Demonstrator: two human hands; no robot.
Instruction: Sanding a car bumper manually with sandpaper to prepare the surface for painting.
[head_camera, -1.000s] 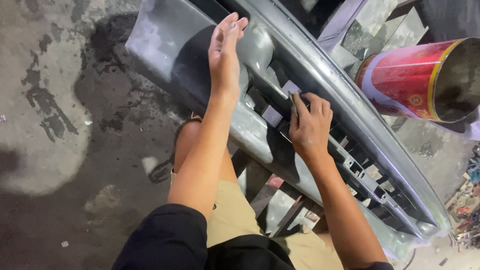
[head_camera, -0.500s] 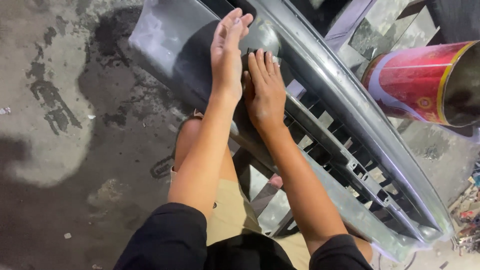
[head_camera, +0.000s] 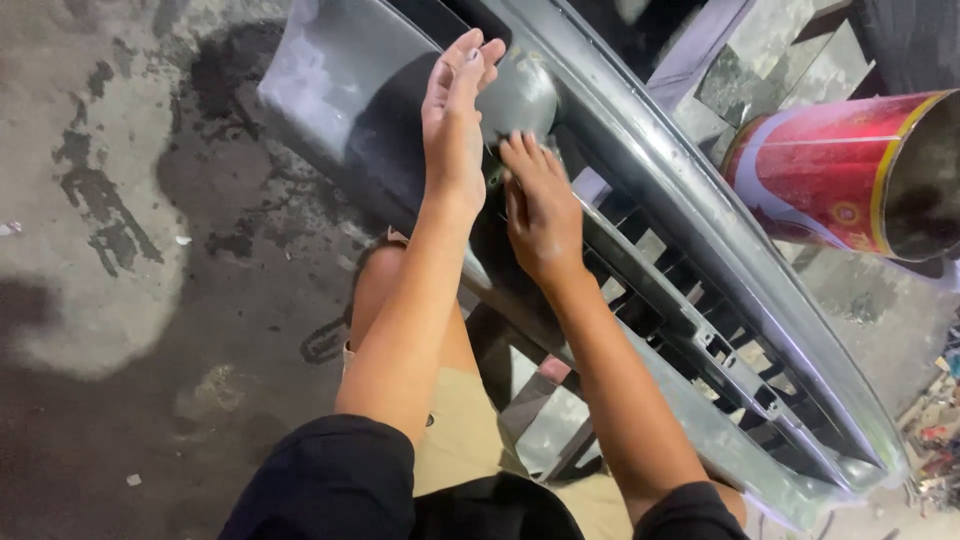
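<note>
— Grey car grille (head_camera: 640, 250): lying where?
— Propped on the floor (head_camera: 120, 300), long axis running from upper left down to lower right corner.
— Left hand (head_camera: 455, 130)?
— Flat, fingers straight, edge-on against the upper left end; gripping nothing.
— Right hand (head_camera: 540, 205)?
— Just beside, palm down on the slats, fingers spread; nearer the middle.

Dim overall; light from upper right, w/ pale glare on grey grille (head_camera: 330, 80); right hand (head_camera: 540, 205) slightly motion-blurred; floor (head_camera: 120, 300) shadowed.
</note>
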